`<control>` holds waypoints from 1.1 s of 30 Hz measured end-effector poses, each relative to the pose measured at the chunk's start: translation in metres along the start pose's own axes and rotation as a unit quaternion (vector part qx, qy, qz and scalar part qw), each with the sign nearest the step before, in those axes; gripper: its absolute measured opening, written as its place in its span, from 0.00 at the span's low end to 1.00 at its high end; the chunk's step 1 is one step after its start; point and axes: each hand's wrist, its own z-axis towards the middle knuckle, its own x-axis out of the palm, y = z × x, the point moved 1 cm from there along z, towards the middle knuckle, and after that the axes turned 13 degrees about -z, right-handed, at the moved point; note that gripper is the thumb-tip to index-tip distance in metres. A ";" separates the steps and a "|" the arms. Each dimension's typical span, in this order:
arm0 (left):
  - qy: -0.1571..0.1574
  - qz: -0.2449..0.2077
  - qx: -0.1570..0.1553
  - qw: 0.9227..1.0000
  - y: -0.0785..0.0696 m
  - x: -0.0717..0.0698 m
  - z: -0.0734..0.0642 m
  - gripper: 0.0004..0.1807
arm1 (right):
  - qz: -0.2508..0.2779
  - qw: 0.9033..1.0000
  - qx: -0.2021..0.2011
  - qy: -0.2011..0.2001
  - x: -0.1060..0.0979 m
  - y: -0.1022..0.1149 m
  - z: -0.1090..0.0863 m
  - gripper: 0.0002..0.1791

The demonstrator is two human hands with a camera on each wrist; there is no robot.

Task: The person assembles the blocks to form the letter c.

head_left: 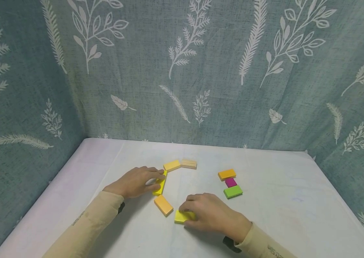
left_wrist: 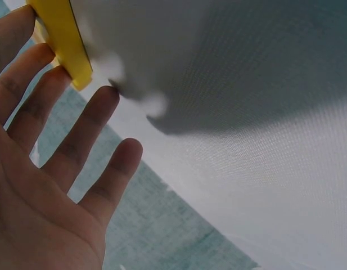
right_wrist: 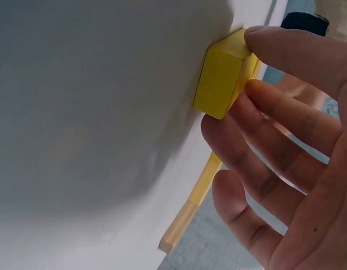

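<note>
My left hand (head_left: 138, 181) holds a long yellow block (head_left: 162, 184) between thumb and fingers, on the white tabletop. The left wrist view shows fingertips against that yellow block (left_wrist: 69, 42), with the last two fingers clear of it. Nearer to me, my right hand (head_left: 209, 214) grips another yellow block (head_left: 181, 216). From the right wrist, this yellow block (right_wrist: 217, 81) has the thumb at one end and fingers along its side and other end. An orange block (head_left: 163, 205) lies slanted between the two yellow ones.
Beyond the left hand, a pale yellow block (head_left: 172, 165) adjoins a striped wood-toned piece (head_left: 189, 163). Off to the right lie an orange block (head_left: 227, 174), a magenta block (head_left: 231, 182) and a green block (head_left: 233, 191) in a row. Leaf-patterned cloth (head_left: 182, 79) walls the table.
</note>
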 end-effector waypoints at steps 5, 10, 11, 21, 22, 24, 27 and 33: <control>-0.001 0.003 -0.001 1.000 0.002 0.001 0.001 0.20 | -0.002 1.000 0.000 -0.002 0.001 0.001 0.004 0.17; -0.002 0.005 0.002 1.000 0.002 0.001 0.002 0.20 | 0.008 1.000 0.011 0.005 0.003 0.001 0.006 0.17; -0.003 0.005 0.003 1.000 0.002 0.001 0.002 0.20 | 0.008 1.000 0.011 0.004 0.003 0.001 0.006 0.17; -0.005 0.002 0.006 1.000 0.002 0.000 0.001 0.19 | 0.011 1.000 0.010 -0.004 0.003 0.002 0.008 0.18; -0.005 0.002 0.006 1.000 0.002 0.000 0.001 0.19 | 0.011 1.000 0.010 -0.003 0.003 0.002 0.008 0.18; -0.006 0.003 0.010 1.000 0.002 0.001 0.001 0.19 | 0.011 1.000 0.010 -0.003 0.003 0.002 0.008 0.18; -0.008 0.003 0.013 1.000 0.002 0.001 0.000 0.19 | 0.010 1.000 0.010 -0.003 0.003 0.003 0.008 0.18; -0.009 0.004 0.015 1.000 0.002 0.001 -0.001 0.19 | 0.006 1.000 0.009 -0.005 0.003 0.004 0.008 0.18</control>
